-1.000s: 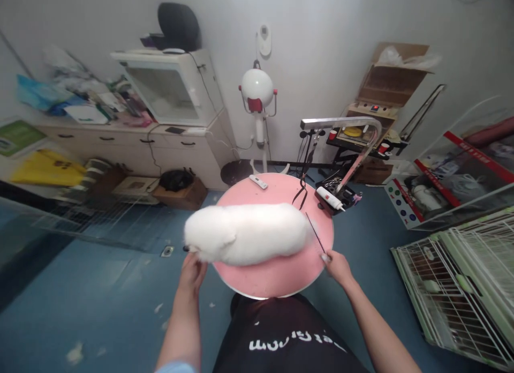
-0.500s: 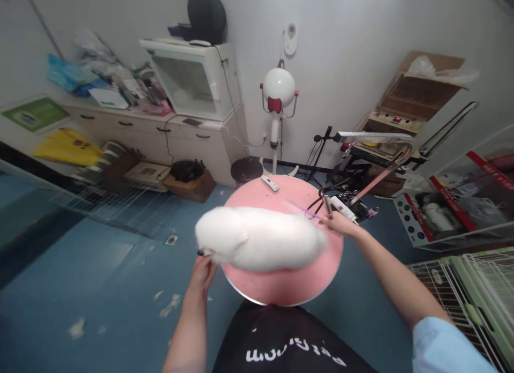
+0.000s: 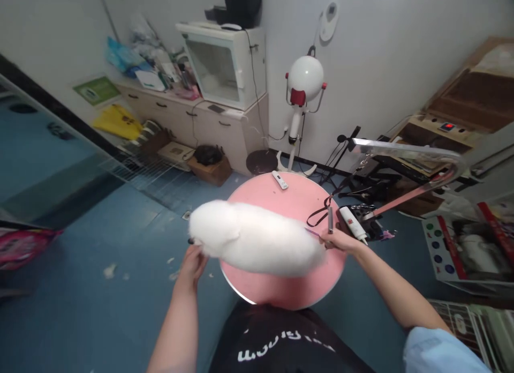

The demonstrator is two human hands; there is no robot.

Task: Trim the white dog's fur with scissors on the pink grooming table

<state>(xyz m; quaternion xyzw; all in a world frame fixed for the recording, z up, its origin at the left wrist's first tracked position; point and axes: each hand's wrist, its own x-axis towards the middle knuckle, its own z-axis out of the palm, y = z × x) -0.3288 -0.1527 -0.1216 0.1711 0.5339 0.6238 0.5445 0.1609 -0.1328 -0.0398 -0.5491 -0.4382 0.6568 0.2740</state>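
Observation:
A fluffy white dog stands across the round pink table, its head at the left and its rear at the right. Under its muzzle, my left hand is closed on the dog's chin. Beside the dog's rear, my right hand grips a thin purple tool, whose far end meets the white fur. A dark, narrow handle sticks up from the same hand.
A white remote-like device lies at the table's back edge. A metal grooming arm with a black loop reaches in from the right, near a white bottle. A white-and-red dryer stands behind.
The view has swung to the right. The purple tool now points into the fur at the dog's rear instead of lying blurred above its back. My left hand remains at the muzzle.

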